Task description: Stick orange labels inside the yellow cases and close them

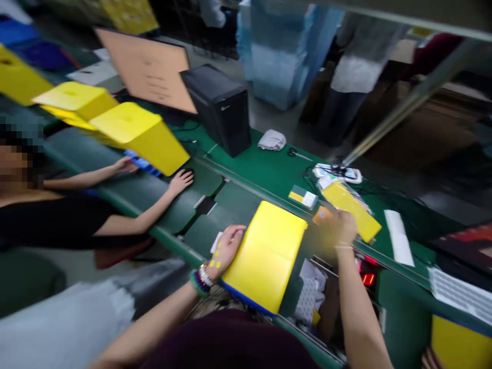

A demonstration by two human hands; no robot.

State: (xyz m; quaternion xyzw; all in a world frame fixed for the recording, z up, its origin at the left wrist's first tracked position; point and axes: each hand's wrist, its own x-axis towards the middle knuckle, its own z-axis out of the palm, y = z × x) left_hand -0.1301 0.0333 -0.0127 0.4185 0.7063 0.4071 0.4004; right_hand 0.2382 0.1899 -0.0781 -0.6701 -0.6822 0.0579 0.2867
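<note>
A yellow box with a blue bottom edge (267, 253) lies on the green work surface in front of me. My left hand (227, 248) rests against its left side, fingers extended and close together; yellow dots are on the back of the hand. A small white piece (217, 242) shows beside that hand, and I cannot tell whether it is held. My right hand (345, 229) is beyond the box's right side, smeared by motion. A yellowish blur lies by its fingers, near an orange packet (323, 215) and a yellow sheet in clear plastic (353, 210).
Below my right arm is an opening with crumpled paper (311, 292) and a red lit display (368, 279). Scissors (298, 152), a power strip (338, 172) and a black computer case (219, 107) stand or lie behind. A co-worker's hand (181, 182) is at left, near yellow boxes (138, 136).
</note>
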